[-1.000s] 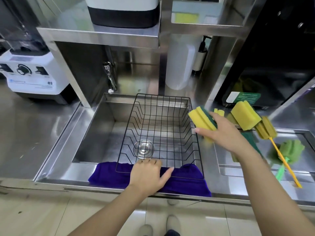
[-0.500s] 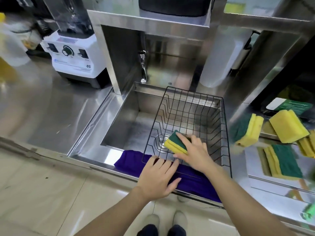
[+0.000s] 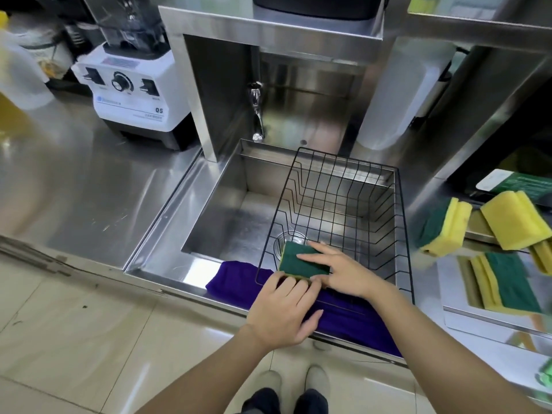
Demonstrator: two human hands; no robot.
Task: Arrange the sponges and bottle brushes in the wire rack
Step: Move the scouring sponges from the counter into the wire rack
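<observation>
Sponge (image 3: 301, 259) one is going into the rack (image 3: 343, 210) under the flat right hand (image 3: 343, 273), while three more are waiting on the counter (image 3: 424, 282).

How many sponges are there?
4 clear: one sponge in the rack under the right hand, three on the right counter. A yellow edge may be another.

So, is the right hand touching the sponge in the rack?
Touching. The head view shows the right hand's fingers lying flat on the sponge's green face.
</observation>
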